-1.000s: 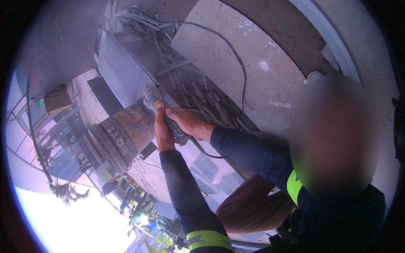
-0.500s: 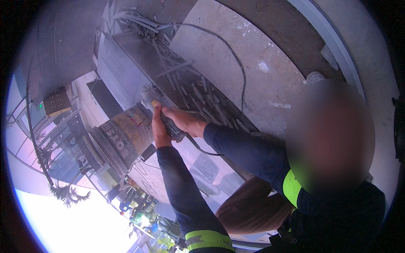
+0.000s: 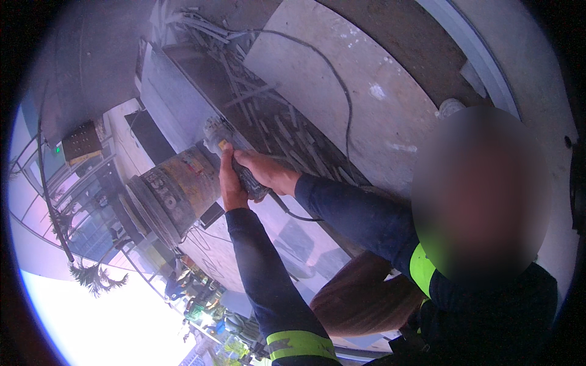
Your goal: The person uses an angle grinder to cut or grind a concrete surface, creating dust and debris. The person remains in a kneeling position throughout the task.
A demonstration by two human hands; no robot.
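Together, both hands [image 3: 231, 186] [image 3: 268, 171] clasp a power tool [image 3: 248, 182] — corded.

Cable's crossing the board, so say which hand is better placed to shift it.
The right hand, probably: the cable runs past the right sleeve and loops across the board on that side. The left hand is farther from that loop. Both grip the power tool, though.

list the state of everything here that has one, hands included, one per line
left hand: closed around the angle grinder
right hand: closed around it too
angle grinder: held, dusty; running or not, cannot tell
bucket: scuffed, smeared with paint
black cord: lying in a loose curve across the pale board
pale board: spotted with white
narrow strips: scattered loosely
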